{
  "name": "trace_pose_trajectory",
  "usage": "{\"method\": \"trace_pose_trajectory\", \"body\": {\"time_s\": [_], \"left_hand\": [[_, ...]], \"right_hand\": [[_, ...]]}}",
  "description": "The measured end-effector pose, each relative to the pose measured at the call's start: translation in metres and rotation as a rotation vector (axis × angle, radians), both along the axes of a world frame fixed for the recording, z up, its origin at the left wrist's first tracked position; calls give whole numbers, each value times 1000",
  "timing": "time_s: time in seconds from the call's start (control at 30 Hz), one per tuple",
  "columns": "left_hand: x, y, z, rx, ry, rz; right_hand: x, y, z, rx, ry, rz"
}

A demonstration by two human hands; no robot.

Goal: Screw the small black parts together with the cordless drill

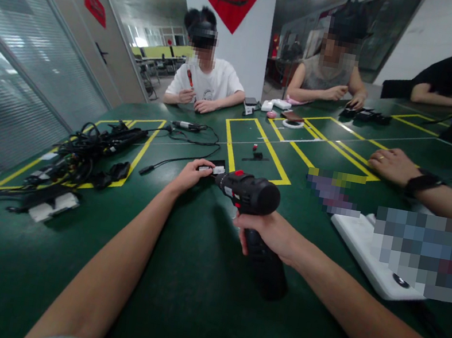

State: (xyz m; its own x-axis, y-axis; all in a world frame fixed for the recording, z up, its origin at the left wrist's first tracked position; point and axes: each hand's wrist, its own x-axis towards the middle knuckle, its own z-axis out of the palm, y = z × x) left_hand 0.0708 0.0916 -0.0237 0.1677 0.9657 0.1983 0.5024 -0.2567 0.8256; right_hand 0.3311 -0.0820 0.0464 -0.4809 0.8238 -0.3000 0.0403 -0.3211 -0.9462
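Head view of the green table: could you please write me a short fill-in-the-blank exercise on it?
1. The right hand grips a black and red power ____ by its handle.
2. The left hand pinches a small ____ part at the drill's nose.
3. The lines marked on the table are ____.
4. The heap of cables lies on the person's ____ side.
Missing words: drill; white; yellow; left.
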Motion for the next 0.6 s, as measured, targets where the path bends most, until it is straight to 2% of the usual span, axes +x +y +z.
{"method": "trace_pose_trajectory", "body": {"time_s": [0.6], "left_hand": [[2, -5, 4, 10, 35, -7]], "right_hand": [[0, 0, 0, 8, -19, -14]]}}
